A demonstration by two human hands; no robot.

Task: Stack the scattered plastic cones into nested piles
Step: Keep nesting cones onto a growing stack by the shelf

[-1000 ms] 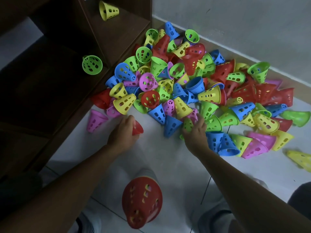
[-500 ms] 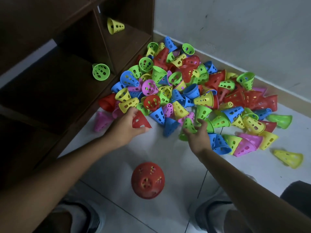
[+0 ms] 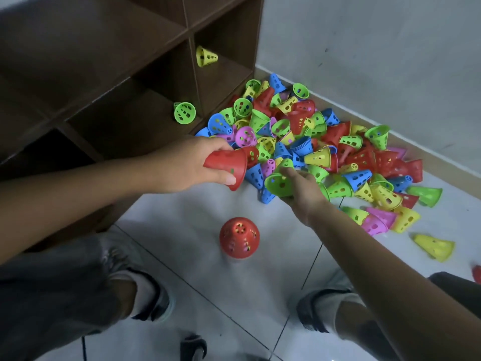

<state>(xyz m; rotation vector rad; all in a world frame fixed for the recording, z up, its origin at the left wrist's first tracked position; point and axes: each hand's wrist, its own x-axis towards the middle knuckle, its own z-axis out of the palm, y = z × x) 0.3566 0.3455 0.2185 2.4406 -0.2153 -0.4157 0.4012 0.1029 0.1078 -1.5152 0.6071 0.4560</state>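
I see my left hand (image 3: 192,166) wrapped around a red cone (image 3: 227,166), fingers over the top and thumb beneath its wide rim, the cone lying on its side with the rim turned toward the heap. My right hand (image 3: 302,188) holds a green cone (image 3: 277,183), fingers curled about it, its open mouth facing back toward me. Both hands hang above the floor (image 3: 182,212) at the near edge of the heap of cones (image 3: 312,152), the two held cones close together but not touching.

The heap spreads along the foot of the wall (image 3: 377,61), where floor and wall meet, a jumble of red, blue, green, yellow and pink cones lying every way. A red pile (image 3: 239,238) stands upright on the floor, well clear of the heap and nearer to me, narrow end up; how many cones are nested in it I cannot tell. A lone yellow cone (image 3: 434,247) lies on its side toward the right edge of the floor.

On my left stands a dark wooden shelf (image 3: 117,74). A yellow cone on the shelf (image 3: 205,57) lies in one compartment, and a green cone on the shelf (image 3: 184,113) lies in the compartment nearer to me, near its front edge. My shoes (image 3: 153,298) rest on the floor tiles below.
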